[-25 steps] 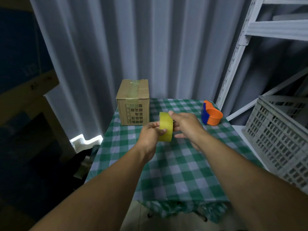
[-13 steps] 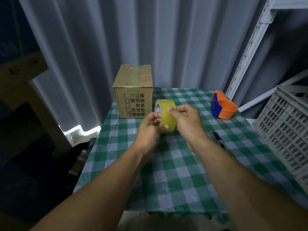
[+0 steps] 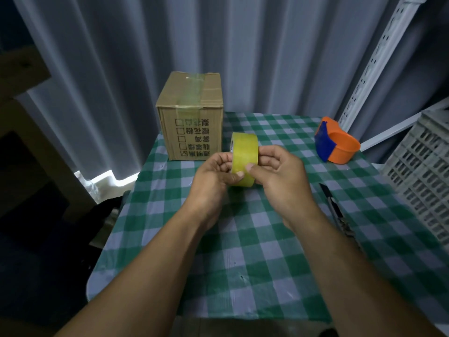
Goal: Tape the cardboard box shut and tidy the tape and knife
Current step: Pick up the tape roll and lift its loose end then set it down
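Note:
A yellow tape roll (image 3: 244,152) is held upright above the middle of the table. My left hand (image 3: 213,176) grips its lower left side and my right hand (image 3: 279,171) grips its right side, with the right thumb pressed on the outer band. A closed cardboard box (image 3: 192,117) stands at the table's far left corner, with a strip of tape along its top seam and printed characters on its front. A dark utility knife (image 3: 335,207) lies on the cloth to the right of my right forearm.
A green-and-white checked cloth (image 3: 255,263) covers the table. An orange and blue tape dispenser (image 3: 336,144) sits at the far right. A grey plastic crate (image 3: 422,176) stands off the right edge. Grey curtains hang behind, and a white metal shelf upright (image 3: 371,59) rises at the right.
The view has tilted down and come closer to the table. Both hands have turned the tape roll between them, so its outer band now faces me. The knife has come into view.

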